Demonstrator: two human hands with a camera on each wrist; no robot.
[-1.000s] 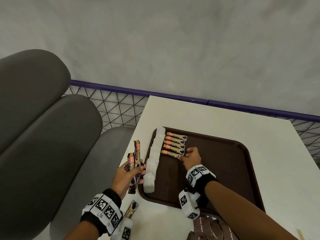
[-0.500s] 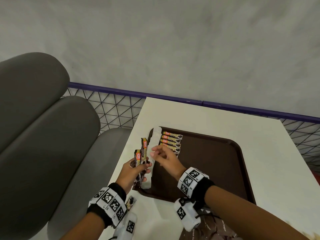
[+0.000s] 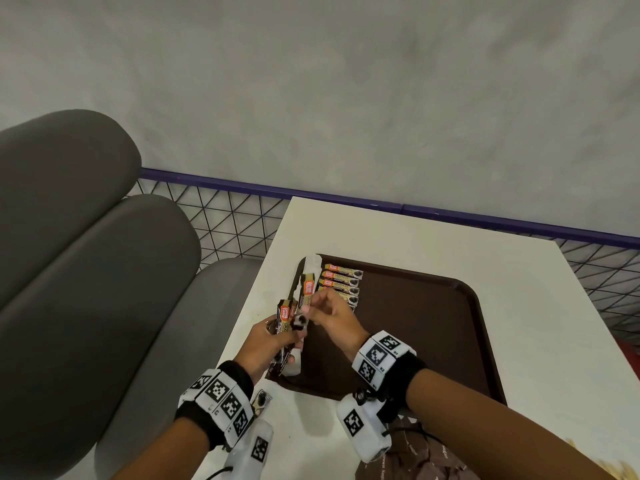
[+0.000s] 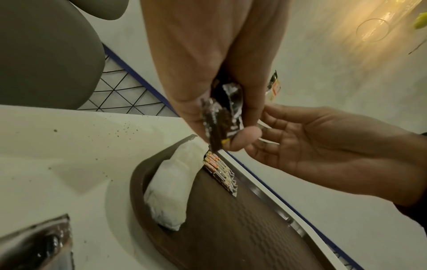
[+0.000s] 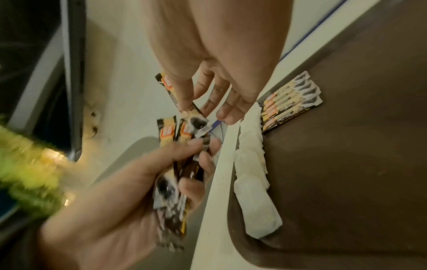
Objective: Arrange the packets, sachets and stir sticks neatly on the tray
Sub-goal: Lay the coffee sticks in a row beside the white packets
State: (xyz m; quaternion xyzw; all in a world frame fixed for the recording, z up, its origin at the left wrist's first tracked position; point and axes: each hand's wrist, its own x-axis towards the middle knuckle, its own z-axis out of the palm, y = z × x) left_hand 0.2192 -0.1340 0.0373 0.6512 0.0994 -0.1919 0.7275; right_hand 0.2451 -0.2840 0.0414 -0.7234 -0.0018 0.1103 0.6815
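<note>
**Sachets half-sorted at the tray's left edge**

The white desk [image 3: 433, 244] stands against a grey wall, with a purple-railed wire mesh barrier [image 3: 235, 220] behind it and grey padded seating [image 3: 86, 271] to the left. A brown tray [image 3: 433, 323] lies on the desk. Along its left rim runs a line of white packets [image 4: 172, 184], and just beside them a row of sachets [image 3: 341, 284] lies side by side on the tray floor.

The left hand [image 3: 268, 344] hovers over the tray's left rim, fingers curled round a bunch of sachets [image 5: 172, 190] that fan upward. The right hand [image 3: 334, 318] reaches across from over the tray, thumb and forefinger pinching a single sachet [image 3: 306, 296] that stands nearly upright; its lower end meets the bunch, the other fingers loosely spread.

The tray's middle and right side are bare brown surface. Another sachet [image 3: 260, 401] lies on the desk near the left wrist, off the tray. Brown paper napkins [image 3: 426, 459] lie at the near desk edge beneath the right forearm.
</note>
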